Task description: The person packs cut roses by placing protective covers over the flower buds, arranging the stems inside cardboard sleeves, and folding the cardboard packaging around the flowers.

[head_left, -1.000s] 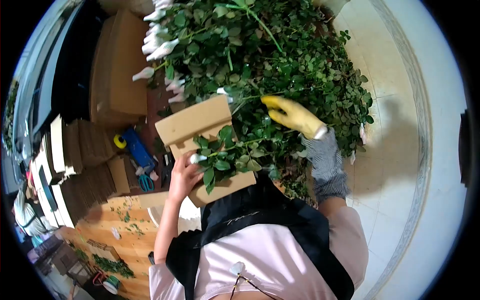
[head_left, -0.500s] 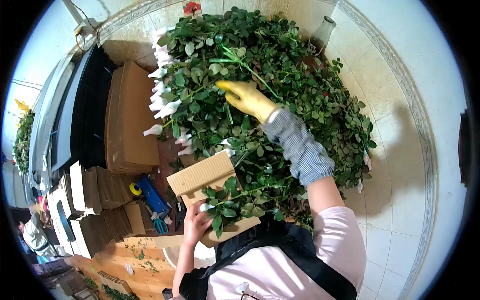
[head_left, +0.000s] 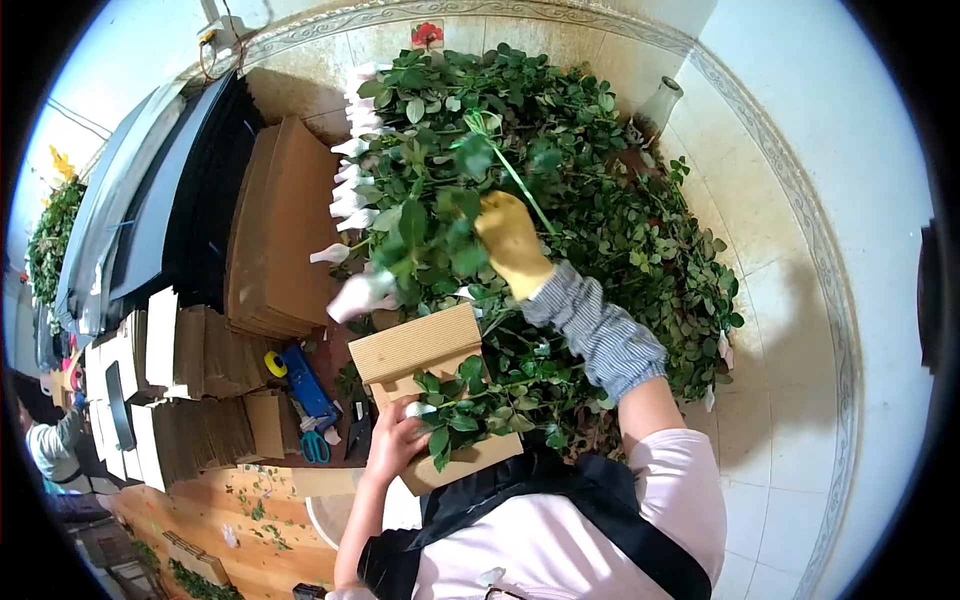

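Observation:
My right hand [head_left: 512, 243], in a yellow glove, is closed round a leafy rose stem [head_left: 425, 235] whose wrapped white-pink bud [head_left: 362, 295] points left, blurred by motion. My bare left hand [head_left: 397, 438] is closed at the left edge of an open cardboard wrapper [head_left: 415, 345], by a white-sleeved bud [head_left: 419, 409]. Leafy stems [head_left: 500, 400] lie across the wrapper. Behind it spreads a large heap of roses [head_left: 600, 240], with wrapped buds [head_left: 350, 200] along its left side and a green tie [head_left: 520, 185] on top.
Flattened cardboard [head_left: 275, 230] stands at the left, above stacked cardboard pieces [head_left: 215, 370]. Blue scissors [head_left: 315, 447], a blue tool [head_left: 312, 385] and yellow tape [head_left: 276, 364] lie beside them. A glass vase [head_left: 660, 105] is at the back right. Another person [head_left: 55, 450] is at far left.
My right hand went from open to closed on a rose from the heap and has lifted it. My left hand stays at the wrapper. The view has shifted.

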A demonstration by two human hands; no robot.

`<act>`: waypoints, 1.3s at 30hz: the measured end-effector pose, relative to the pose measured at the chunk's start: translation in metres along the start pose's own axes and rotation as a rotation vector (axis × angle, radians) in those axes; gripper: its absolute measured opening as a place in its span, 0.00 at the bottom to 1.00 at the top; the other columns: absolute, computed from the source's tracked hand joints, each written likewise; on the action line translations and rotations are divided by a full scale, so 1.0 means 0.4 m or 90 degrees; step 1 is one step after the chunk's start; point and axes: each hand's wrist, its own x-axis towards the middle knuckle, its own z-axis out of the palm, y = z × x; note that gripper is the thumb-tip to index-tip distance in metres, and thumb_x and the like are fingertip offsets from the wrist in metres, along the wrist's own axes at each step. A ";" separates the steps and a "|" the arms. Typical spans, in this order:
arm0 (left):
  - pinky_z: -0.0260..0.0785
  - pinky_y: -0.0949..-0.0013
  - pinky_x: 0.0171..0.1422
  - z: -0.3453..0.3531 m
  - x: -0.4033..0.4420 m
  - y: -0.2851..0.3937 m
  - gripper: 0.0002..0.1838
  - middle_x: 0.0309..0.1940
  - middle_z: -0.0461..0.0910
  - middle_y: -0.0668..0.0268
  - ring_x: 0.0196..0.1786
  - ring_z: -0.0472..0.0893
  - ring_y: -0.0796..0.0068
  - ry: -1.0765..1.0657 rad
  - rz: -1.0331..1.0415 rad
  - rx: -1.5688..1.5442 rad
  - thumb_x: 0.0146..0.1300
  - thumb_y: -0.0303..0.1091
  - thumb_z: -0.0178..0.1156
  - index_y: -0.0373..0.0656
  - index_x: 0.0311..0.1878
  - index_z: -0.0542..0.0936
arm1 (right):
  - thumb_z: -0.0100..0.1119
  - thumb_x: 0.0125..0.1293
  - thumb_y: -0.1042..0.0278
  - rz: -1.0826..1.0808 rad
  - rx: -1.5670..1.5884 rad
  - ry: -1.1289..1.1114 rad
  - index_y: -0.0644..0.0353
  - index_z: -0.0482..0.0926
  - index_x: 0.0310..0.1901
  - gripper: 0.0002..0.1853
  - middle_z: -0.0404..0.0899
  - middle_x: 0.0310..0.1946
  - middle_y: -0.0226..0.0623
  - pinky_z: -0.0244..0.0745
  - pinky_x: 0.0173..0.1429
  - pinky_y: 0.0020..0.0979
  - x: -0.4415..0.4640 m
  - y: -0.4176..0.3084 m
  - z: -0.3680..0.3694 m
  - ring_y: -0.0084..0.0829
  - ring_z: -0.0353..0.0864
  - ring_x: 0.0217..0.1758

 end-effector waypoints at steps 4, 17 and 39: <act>0.74 0.56 0.60 -0.015 0.006 0.021 0.15 0.58 0.77 0.56 0.55 0.78 0.53 0.005 0.032 0.043 0.44 0.27 0.76 0.38 0.35 0.83 | 0.53 0.68 0.74 0.138 -0.147 0.025 0.60 0.83 0.45 0.10 0.83 0.36 0.34 0.76 0.51 0.32 -0.120 0.023 -0.187 0.32 0.81 0.45; 0.74 0.56 0.58 -0.012 0.002 0.019 0.14 0.59 0.77 0.56 0.53 0.78 0.53 -0.017 0.000 0.029 0.43 0.27 0.76 0.37 0.34 0.84 | 0.54 0.74 0.62 0.464 0.219 0.640 0.63 0.80 0.56 0.16 0.81 0.54 0.42 0.77 0.59 0.36 -0.674 0.763 -0.637 0.34 0.81 0.54; 0.74 0.55 0.61 -0.023 0.010 0.049 0.17 0.60 0.77 0.54 0.57 0.78 0.50 -0.028 -0.047 0.041 0.45 0.29 0.77 0.37 0.40 0.84 | 0.52 0.77 0.54 0.287 0.456 -0.026 0.63 0.79 0.52 0.19 0.83 0.34 0.33 0.73 0.54 0.34 0.137 0.313 -0.347 0.31 0.82 0.42</act>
